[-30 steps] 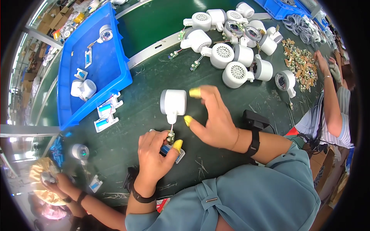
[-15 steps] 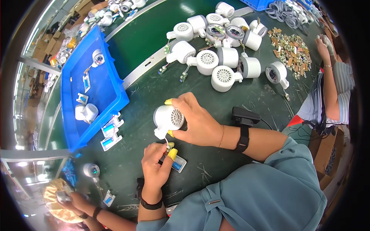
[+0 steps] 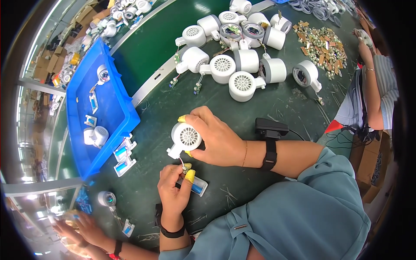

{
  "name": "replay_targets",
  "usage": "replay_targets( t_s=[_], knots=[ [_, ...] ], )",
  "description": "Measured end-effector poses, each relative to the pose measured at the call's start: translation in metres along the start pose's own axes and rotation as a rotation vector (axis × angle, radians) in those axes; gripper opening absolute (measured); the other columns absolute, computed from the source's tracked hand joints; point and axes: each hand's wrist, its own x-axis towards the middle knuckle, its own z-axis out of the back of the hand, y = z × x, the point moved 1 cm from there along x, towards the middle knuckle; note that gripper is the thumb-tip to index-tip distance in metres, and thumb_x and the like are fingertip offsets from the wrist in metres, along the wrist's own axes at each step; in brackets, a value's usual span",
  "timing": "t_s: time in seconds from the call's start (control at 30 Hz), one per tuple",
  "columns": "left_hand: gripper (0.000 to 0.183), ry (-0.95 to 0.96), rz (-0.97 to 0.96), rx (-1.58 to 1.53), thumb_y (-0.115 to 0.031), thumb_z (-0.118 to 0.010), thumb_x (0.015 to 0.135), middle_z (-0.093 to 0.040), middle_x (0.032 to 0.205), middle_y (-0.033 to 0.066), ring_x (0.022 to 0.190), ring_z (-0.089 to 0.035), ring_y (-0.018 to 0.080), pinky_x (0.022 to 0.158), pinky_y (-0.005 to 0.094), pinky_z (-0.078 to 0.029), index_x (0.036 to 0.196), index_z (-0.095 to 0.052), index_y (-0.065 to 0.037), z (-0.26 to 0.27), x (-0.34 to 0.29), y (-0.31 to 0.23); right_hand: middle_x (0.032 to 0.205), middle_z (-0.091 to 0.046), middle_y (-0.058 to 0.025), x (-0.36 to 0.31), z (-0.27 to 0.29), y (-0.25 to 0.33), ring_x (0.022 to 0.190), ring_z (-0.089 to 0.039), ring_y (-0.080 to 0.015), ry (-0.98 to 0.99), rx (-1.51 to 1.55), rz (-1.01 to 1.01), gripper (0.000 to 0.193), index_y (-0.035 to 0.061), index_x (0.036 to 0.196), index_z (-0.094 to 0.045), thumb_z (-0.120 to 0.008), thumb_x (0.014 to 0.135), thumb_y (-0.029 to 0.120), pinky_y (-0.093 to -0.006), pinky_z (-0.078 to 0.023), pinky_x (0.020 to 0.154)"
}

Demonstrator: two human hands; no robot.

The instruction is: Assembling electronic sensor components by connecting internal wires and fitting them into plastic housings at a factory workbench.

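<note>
In my right hand [image 3: 220,142] is a white fan head [image 3: 189,138], its round slotted grille turned up and its short neck pointing down-left. Yellow covers wrap the thumb and a fingertip of that hand. Just below, my left hand [image 3: 172,184] pinches a small circuit board [image 3: 185,167] between yellow-covered thumb and finger. A thin wire runs from the fan neck to this board. Partly hidden behind the left fingers, a white tray-like holder with a blue battery [image 3: 198,188] lies on the green table.
To the left stands a blue bin [image 3: 133,116] with fan parts; battery holders [image 3: 123,155] lie against it. White fan heads [image 3: 223,68] cluster at the back, beside a pile of small boards [image 3: 323,47]. A co-worker's blurred hands [image 3: 82,229] are at lower left, another person at right.
The fan head has turned slightly, its grille facing up more fully. My left hand keeps its pinch on the board. The lower-left co-worker's hands have spread apart. The whole view has shifted slightly.
</note>
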Motion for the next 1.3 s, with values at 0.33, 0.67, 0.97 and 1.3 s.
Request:
replay_targets(
  t_s=[0.33, 0.67, 0.97, 1.3],
  knots=[
    [0.020, -0.006, -0.070, 0.036, 0.001, -0.070, 0.081, -0.058, 0.084, 0.0037, 0.072, -0.052, 0.0111, 0.065, 0.0236, -0.042, 0.101, -0.069, 0.001, 0.000, -0.001, 0.006, 0.119, -0.046, -0.0184, -0.001, -0.001, 0.001, 0.104, -0.054, -0.0371, 0.002, -0.028, -0.001, 0.066, 0.0023, 0.128, -0.046, -0.076, 0.070, 0.010, -0.0411, -0.048, 0.087],
    [0.026, -0.107, -0.134, 0.135, -0.004, -0.076, 0.073, -0.059, 0.079, 0.0051, 0.071, -0.055, 0.0201, 0.070, 0.0319, -0.042, 0.097, -0.069, -0.003, -0.002, 0.002, -0.003, 0.124, -0.047, -0.0163, 0.003, 0.005, 0.003, 0.112, -0.055, -0.0316, -0.007, -0.001, -0.026, 0.073, 0.0042, 0.135, -0.037, -0.074, 0.071, 0.003, -0.0380, -0.047, 0.092],
    [0.039, -0.285, -0.534, 0.377, -0.010, -0.079, 0.060, -0.060, 0.084, 0.0065, 0.070, -0.057, 0.0232, 0.070, 0.0379, -0.041, 0.096, -0.067, -0.002, -0.010, -0.009, -0.030, 0.135, -0.045, -0.0024, -0.013, -0.013, 0.005, 0.123, -0.049, -0.0156, 0.294, 1.210, -0.465, 0.083, 0.0186, 0.146, -0.022, -0.069, 0.082, -0.006, -0.0318, -0.046, 0.101],
    [0.038, -0.263, -0.474, 0.251, -0.007, -0.076, 0.059, -0.061, 0.087, 0.0068, 0.068, -0.056, 0.0233, 0.069, 0.0377, -0.041, 0.095, -0.068, -0.001, -0.010, -0.011, -0.025, 0.141, -0.042, -0.0063, -0.018, -0.013, 0.000, 0.126, -0.050, -0.0223, 0.360, 1.149, -0.492, 0.090, 0.0265, 0.148, -0.020, -0.069, 0.081, -0.008, -0.0411, -0.049, 0.102]
  ],
)
